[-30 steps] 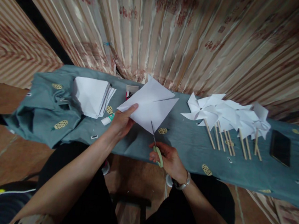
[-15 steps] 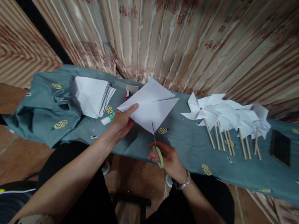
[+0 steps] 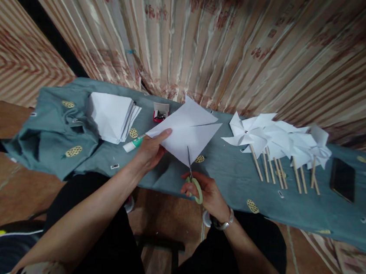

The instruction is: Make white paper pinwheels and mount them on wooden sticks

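Observation:
My left hand point(image 3: 152, 151) pinches the left corner of a white paper square point(image 3: 183, 130), thumb on top, and holds it above the cloth. One slit runs inward from the paper's right corner. In my right hand point(image 3: 205, 191) is a pair of scissors point(image 3: 195, 186) with light green handles. Their blades lie at the paper's near corner, one blade over the sheet. A small red and white box point(image 3: 161, 113) of metal pieces is just behind the paper. Beside my left hand lies a white and green tube point(image 3: 134, 144).
A stack of white paper squares point(image 3: 108, 118) rests on the left of the cloth-covered table point(image 3: 230, 181). Several white paper pinwheels point(image 3: 279, 136) on wooden sticks lie to the right, then a dark phone point(image 3: 343, 180). A patterned curtain point(image 3: 193, 38) hangs behind.
The paper has shifted slightly right and down, showing more of the red box. The scissors have moved a little with it, their blades still at the near corner.

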`<state>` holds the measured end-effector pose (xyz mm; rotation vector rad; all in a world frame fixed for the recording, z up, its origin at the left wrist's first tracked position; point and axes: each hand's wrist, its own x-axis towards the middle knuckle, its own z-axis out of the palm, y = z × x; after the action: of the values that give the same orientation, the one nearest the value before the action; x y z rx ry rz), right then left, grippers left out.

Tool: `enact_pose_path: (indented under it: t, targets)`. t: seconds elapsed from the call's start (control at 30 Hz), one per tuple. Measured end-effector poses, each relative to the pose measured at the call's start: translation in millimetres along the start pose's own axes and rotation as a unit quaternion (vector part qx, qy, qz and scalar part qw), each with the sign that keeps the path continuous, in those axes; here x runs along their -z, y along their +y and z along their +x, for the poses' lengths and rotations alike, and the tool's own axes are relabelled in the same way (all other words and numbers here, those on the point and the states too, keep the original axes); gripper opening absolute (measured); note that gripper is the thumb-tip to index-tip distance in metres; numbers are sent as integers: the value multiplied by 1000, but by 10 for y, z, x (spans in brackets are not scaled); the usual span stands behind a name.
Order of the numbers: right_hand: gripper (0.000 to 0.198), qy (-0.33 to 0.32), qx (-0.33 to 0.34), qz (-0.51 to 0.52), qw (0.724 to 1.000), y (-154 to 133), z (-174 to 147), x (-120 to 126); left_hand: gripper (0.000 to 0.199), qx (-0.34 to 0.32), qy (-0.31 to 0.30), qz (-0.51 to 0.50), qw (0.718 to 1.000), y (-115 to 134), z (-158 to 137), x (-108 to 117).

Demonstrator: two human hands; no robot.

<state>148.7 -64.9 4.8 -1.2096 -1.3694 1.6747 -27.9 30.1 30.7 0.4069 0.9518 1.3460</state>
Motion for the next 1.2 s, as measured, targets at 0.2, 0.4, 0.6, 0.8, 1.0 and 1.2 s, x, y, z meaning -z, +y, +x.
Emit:
enact_pose_path:
  t: [0.2,0.4,0.6,0.8,1.0,1.2]
  targets:
    - [52,7,17,-10,1000,-17,9,16,17,28,-1,2,1000,-18,-60,-45]
    - [52,26,21,-14,999,-10,20,21,25,49,9,-6,999,-76,-92,-70]
    - [50,32,2,-2,999,-4,28,24,23,46,1,-6,999,-99,-88,-59]
    - [55,42,-13,24,999,-9,44,8,21,50,4,-9,999,-82,-104,-82]
    - [56,51,-31,34,998,-19,62,-8,19,47,4,-12,999,-82,-101,-79]
    - [55,62,-37,46,996,0,67,-20,20,49,4,-4,999,-75,-92,-72]
